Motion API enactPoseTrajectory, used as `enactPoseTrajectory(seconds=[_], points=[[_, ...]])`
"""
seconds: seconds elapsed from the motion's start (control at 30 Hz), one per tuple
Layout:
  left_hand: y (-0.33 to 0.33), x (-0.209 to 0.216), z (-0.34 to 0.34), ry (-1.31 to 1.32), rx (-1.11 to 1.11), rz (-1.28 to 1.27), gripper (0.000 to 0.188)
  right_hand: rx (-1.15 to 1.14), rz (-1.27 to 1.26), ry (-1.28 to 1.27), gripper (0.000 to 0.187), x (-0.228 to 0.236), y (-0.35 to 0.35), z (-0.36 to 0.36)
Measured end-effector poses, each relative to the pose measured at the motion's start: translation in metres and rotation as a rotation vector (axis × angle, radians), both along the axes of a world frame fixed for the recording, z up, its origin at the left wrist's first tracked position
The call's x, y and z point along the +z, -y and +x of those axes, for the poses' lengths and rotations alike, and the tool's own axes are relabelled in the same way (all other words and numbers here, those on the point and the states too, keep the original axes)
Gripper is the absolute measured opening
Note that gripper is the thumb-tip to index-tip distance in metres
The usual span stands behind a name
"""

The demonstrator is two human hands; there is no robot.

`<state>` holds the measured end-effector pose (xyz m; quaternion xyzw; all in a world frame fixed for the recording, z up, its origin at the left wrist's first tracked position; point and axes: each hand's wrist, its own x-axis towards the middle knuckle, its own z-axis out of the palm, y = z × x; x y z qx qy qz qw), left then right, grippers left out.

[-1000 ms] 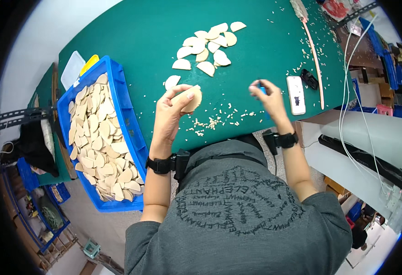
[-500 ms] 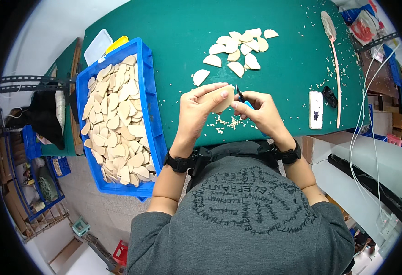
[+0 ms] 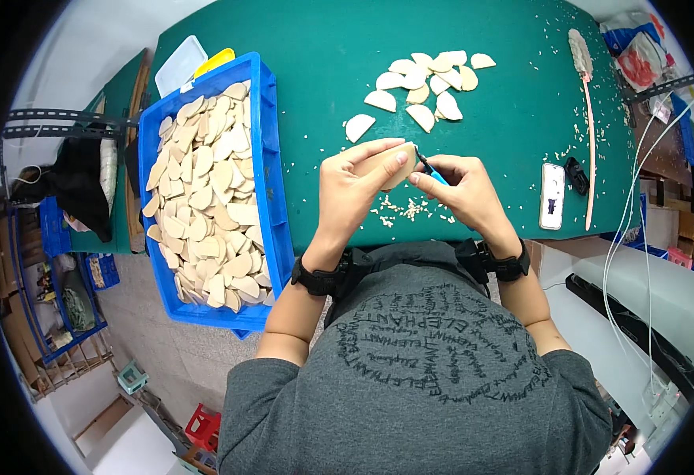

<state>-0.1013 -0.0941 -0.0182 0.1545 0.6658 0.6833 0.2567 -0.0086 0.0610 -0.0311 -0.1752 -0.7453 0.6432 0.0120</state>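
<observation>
My left hand (image 3: 348, 186) is closed round a flat beige piece (image 3: 401, 168) with a rounded edge, thumb on its upper face. In my right hand (image 3: 471, 194) is a pair of nippers with blue handles (image 3: 437, 176) and dark jaws. The jaws meet the piece's right edge; whether they are closed on it is too small to tell. Below my hands, small pale clippings (image 3: 410, 209) lie scattered on the green table (image 3: 489, 111). Beyond them is a loose group of half-round beige pieces (image 3: 420, 118).
At the left, a blue crate (image 3: 269, 150) is heaped with similar beige pieces (image 3: 212, 194). A white phone (image 3: 551, 196), a small black object (image 3: 576, 176) and a long pink-handled brush (image 3: 590, 134) lie at the right. White cables (image 3: 628, 190) hang past the table's right side.
The whole view has shifted slightly. Both hands stay together, and the nippers' jaws now sit against the piece's edge, where before they were a little apart from it.
</observation>
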Motion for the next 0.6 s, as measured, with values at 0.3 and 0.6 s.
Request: enactPoseTrajectory(seconds=[0.3,0.6], points=[[-0.0026,-0.0039,0.0000,-0.005,0.012,-0.013,0.026,-0.046,-0.011,-0.012,0.021,-0.0001,0.0006,-0.0007],[0.0053,-0.0082,-0.0046,0.056,0.056,-0.018,0.026,-0.036,0.002,0.067,0.016,-0.0054,0.0049,-0.0059]])
